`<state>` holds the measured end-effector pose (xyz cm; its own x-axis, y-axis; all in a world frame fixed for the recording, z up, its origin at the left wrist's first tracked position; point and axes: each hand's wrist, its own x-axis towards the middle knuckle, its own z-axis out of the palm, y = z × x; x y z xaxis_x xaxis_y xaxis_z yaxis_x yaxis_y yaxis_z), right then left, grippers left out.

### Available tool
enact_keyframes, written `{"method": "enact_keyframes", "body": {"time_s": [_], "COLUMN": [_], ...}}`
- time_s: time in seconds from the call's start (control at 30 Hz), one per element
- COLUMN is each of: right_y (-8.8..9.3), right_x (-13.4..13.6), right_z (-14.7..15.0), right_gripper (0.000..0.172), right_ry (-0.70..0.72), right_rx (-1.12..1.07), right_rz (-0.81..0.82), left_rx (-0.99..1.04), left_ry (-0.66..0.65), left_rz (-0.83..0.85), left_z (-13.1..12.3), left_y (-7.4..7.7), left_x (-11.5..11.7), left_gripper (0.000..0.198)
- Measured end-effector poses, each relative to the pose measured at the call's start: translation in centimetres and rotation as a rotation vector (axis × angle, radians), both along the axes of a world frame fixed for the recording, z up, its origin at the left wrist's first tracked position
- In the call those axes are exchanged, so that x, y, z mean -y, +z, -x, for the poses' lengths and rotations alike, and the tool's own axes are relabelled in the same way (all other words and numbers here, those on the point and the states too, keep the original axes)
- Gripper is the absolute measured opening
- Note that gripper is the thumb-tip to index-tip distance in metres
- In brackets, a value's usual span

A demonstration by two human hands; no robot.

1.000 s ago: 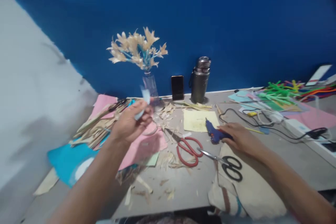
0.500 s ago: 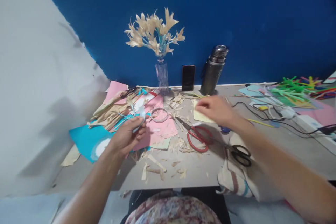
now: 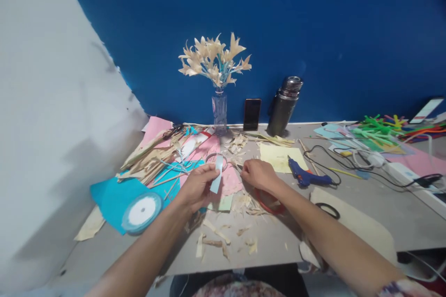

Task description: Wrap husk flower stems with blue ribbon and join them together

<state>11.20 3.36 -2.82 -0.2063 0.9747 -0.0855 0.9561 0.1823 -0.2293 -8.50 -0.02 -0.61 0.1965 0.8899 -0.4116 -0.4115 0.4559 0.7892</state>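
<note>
A short light-blue ribbon strip (image 3: 216,175) is pinched between the thumb and fingers of my left hand (image 3: 199,186), above the pink paper. My right hand (image 3: 258,175) is closed, its fingers curled down over the middle of the red-handled scissors (image 3: 270,205). The scissors' blade tip shows to the left of the fingers and a red handle loop below them. What the right fingers grip is hidden. Just behind the left hand lies a ring-shaped roll of tape (image 3: 211,157). A spool of light-blue ribbon (image 3: 129,216) lies to the left on blue paper.
Pale dried-husk flowers (image 3: 216,58) stand in a clear bottle (image 3: 219,113) at the back. Beside it are a phone (image 3: 252,115) and a flask (image 3: 284,109). A blue glue gun (image 3: 306,175), its cord and a power strip (image 3: 414,181) lie right. Husk scraps (image 3: 212,241) litter the front.
My right hand has come left and down from above the yellow paper to the scissors, uncovering the glue gun. The left hand now holds the ribbon strip up, nearer the right hand.
</note>
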Motion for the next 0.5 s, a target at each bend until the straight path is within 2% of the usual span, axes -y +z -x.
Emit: {"method": "enact_keyframes", "body": {"time_s": [0.13, 0.27, 0.33, 0.4, 0.5], "right_y": [-0.9, -0.2, 0.6, 1.1, 1.2], "right_x": [-0.2, -1.1, -1.3, -1.0, 0.0], "right_z": [0.2, -1.0, -1.8, -2.2, -1.4], "right_gripper": [0.014, 0.018, 0.019, 0.019, 0.016], "right_ry": [-0.019, -0.141, -0.223, -0.232, -0.171], "right_rx": [-0.069, -0.207, -0.444, -0.771, -1.102], "right_rz": [-0.044, -0.117, -0.193, -0.227, -0.124], "left_rx": [-0.004, -0.03, -0.043, -0.048, -0.057], "left_ry": [0.026, 0.0, -0.004, 0.0, 0.039], "left_rz": [-0.038, -0.119, -0.14, -0.149, -0.173], "left_z": [-0.7, -1.4, -1.7, -2.1, -2.7], "left_y": [-0.1, -0.4, -0.6, -1.0, -1.4], "left_x": [-1.0, -1.8, -2.1, -2.2, -2.2], "left_gripper": [0.021, 0.023, 0.023, 0.025, 0.027]}}
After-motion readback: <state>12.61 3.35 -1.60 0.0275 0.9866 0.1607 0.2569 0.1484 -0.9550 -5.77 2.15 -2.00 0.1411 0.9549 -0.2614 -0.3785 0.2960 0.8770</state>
